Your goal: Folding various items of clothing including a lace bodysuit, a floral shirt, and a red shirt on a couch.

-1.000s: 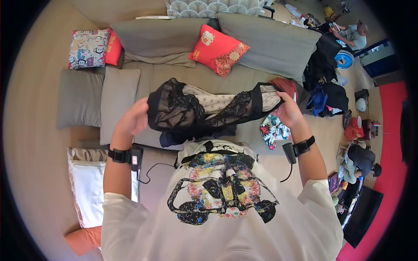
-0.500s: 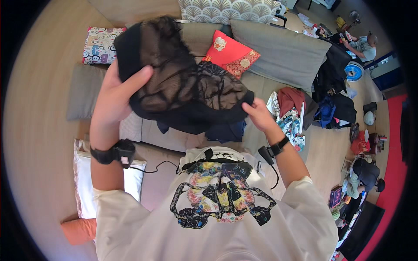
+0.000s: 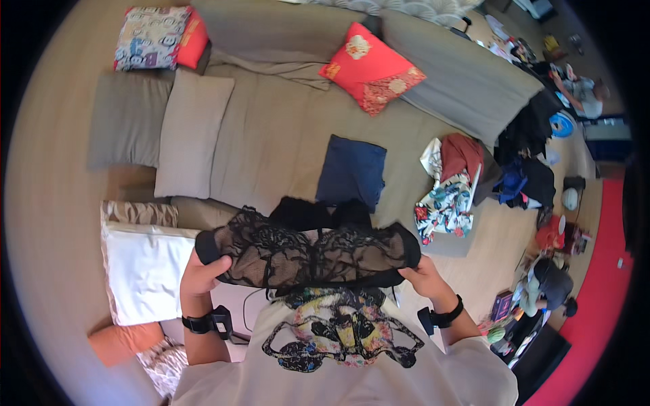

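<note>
A black sheer lace garment is stretched sideways in front of my chest, its exact kind unclear. My left hand grips its left end, thumb on top of the dark band. At the other end my right hand pinches the edge between thumb and fingers. Some darker cloth of the same piece bunches up along its far side. Just beyond it, a folded navy cloth lies flat on the grey sofa.
A red cushion leans on the sofa back. Floral and rust-coloured clothes lie in a pile at the right. Grey pillows and a white cushion are at the left. Two other people are at the far right.
Both hands have come down and nearer my body with the lace garment. It was tilted and slack on one side; now it is level and spread between them. The navy cloth shows more fully.
</note>
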`<state>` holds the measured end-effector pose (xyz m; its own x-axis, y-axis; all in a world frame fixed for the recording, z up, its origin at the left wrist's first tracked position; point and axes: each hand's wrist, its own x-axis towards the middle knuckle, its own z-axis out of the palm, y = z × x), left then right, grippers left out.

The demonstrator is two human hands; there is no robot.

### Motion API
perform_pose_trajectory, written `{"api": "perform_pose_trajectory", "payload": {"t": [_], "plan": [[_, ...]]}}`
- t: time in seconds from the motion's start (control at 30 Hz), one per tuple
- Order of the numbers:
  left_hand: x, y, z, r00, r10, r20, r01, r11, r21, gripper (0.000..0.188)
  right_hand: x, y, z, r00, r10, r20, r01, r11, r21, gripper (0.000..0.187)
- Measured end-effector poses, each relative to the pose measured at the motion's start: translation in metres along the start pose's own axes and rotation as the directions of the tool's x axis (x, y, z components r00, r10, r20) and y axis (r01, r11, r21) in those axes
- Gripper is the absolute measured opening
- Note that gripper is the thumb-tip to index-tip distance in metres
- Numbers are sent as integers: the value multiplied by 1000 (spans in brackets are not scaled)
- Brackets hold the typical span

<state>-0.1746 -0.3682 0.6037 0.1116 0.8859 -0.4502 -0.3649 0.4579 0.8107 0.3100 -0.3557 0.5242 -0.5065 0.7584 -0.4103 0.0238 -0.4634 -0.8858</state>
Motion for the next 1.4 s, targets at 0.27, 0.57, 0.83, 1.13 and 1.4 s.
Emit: {"api": "perform_pose_trajectory", "payload": {"t": [0.27, 0.57, 0.83, 1.13, 1.4], "plan": [[166, 39, -104, 932, 325, -159, -323, 946, 34, 61, 234, -42, -12, 946, -325, -16, 309, 914, -264, 37], [390, -170, -365, 630, 388, -673, 296, 681, 670, 66, 521, 185, -31, 958, -88, -272, -77, 838, -541, 80], [265, -429, -325, 786, 50, -616, 538, 436, 722, 62, 438, 375, 24, 865, 232, -445, -500, 476, -723, 56], [262, -476, -360, 684, 45, -728, 535, 648, 542, 35, 418, 411, 32, 794, 59, -605, -471, 689, -551, 25], [219, -433, -362, 759, 46, -649, 349, 814, 465, 31, 395, 395, 19, 766, -36, -642, -422, 725, -545, 34]]}}
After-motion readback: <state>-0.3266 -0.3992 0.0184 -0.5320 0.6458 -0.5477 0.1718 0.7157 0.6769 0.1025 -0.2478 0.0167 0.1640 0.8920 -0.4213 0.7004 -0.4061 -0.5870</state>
